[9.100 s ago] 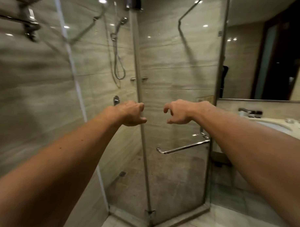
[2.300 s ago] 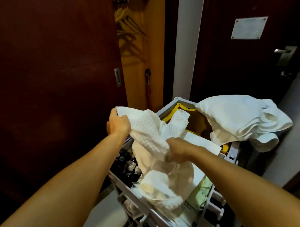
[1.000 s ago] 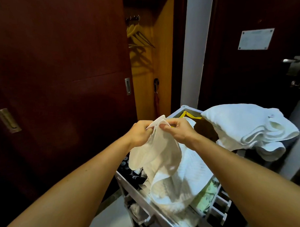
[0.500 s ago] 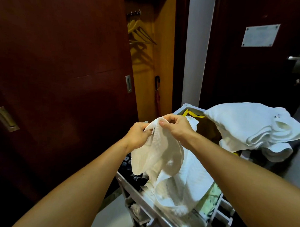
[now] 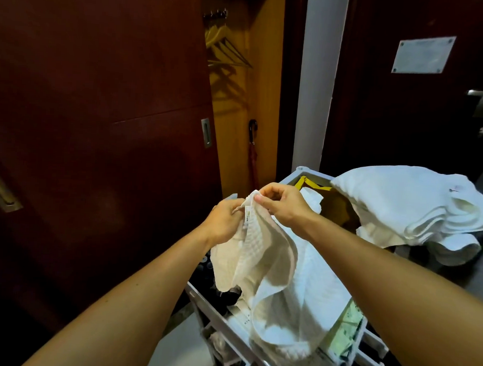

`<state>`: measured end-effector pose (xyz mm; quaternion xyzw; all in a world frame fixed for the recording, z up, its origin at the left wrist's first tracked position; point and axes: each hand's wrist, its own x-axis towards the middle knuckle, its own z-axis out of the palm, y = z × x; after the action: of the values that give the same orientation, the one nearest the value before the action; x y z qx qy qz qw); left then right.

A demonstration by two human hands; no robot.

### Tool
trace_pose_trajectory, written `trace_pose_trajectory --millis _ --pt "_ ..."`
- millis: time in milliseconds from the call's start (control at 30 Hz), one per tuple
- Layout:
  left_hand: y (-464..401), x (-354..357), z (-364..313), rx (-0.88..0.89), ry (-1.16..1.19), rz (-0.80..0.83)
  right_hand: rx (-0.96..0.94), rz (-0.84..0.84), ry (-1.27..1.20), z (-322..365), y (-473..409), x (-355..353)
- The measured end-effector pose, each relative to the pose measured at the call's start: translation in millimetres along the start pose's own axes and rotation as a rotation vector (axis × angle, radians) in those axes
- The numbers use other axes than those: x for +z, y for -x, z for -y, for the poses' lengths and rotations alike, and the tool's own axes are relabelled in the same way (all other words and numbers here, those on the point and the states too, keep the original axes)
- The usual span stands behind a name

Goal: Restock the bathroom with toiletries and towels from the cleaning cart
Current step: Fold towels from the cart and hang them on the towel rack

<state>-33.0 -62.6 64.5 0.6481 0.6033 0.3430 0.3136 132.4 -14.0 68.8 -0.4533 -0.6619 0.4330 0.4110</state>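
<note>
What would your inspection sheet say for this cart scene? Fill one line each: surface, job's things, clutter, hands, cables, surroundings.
Surface: cleaning cart, grey rim, top tray crowded.
Job's things: waffle-weave towel lifted above the cart, lower part draping into it; folded white towels piled on the far right; dark bottles in the left compartment.
Clutter: yellow bag inside the cart.
Hands: left hand and right hand both pinch the towel's top edge.
Cables: nothing seen.
Surroundings: dark sliding door, hangers, umbrella, room door with plaque.
</note>
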Motion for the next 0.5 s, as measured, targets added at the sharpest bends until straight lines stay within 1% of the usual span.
trace_pose_trajectory --millis 67,200,267,367,433,500 --pt "-1 -2 1 0.013 0.031 -0.02 0.008 0.013 -0.015 1 -2 2" --pt "-4 -3 5 0.027 0.026 0.003 0.01 0.008 -0.028 0 -7 5" --pt "-5 -3 6 0.039 0.021 0.007 0.024 0.051 -0.052 -1 -10 4" --pt "-4 -2 8 0.037 0.026 0.021 0.059 0.103 -0.016 -1 -13 3" --pt "-4 -2 11 0.019 -0.012 -0.001 0.05 0.066 0.017 -1 -15 5" --pt "-5 -3 17 -0.047 -0.146 -0.044 0.023 -0.04 0.027 -3 -18 6"
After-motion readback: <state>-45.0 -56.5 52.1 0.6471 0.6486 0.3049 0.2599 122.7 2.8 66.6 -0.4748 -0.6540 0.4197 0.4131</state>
